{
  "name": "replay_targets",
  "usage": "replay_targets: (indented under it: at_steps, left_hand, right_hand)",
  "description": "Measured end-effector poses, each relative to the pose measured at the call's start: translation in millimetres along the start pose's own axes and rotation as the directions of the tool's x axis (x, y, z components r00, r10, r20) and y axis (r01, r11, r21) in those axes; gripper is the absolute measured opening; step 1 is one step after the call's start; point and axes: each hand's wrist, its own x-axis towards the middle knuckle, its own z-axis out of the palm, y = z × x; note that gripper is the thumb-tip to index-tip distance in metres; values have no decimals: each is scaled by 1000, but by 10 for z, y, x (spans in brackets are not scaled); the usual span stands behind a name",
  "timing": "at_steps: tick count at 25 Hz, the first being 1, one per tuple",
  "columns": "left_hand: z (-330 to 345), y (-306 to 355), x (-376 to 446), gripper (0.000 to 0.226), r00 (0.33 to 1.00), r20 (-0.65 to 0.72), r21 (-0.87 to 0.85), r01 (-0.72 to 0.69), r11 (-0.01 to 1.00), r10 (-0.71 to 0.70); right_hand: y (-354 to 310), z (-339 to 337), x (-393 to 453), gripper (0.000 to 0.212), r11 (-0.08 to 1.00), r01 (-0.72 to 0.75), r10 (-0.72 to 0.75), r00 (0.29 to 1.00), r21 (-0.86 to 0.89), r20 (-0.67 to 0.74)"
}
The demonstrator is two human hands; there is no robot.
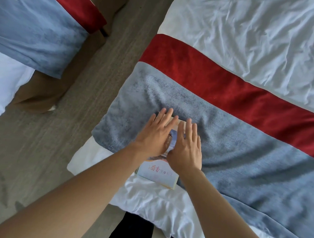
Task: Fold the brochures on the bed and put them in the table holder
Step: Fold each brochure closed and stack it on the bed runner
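While both hands lie flat with fingers straight, pressing down rather than gripping, the brochure (158,172) sits beneath them on the bed (250,41), its printed cover showing just behind the wrists. The left hand (156,135) covers its left part and the right hand (186,150) lies just beside, thumbs nearly touching over the middle. Under the palms is a soft grey-blue blanket (243,143), so the crease may come out rounded or skewed, since the padding gives under pressure. Uneven pushing could slide the layers apart and misalign the edges. No table holder is in view, so the folded piece would need carrying without springing open.
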Motion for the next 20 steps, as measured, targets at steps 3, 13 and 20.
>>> replay_targets:
  at_steps: [3,13,20]
  left_hand:
    - [55,-98,7,96,975,219,149,-69,986,35]
    - [128,-69,-160,102,995,0,-89,98,991,-98]
    - [300,109,-444,79,862,35,-381,480,791,-506]
  right_hand:
    - [133,93,-26,103,989,63,-40,984,-133,174]
    - [150,144,-162,93,992,-115,116,993,46,-31]
    - [52,187,-275,46,752,-477,460,874,455,156]
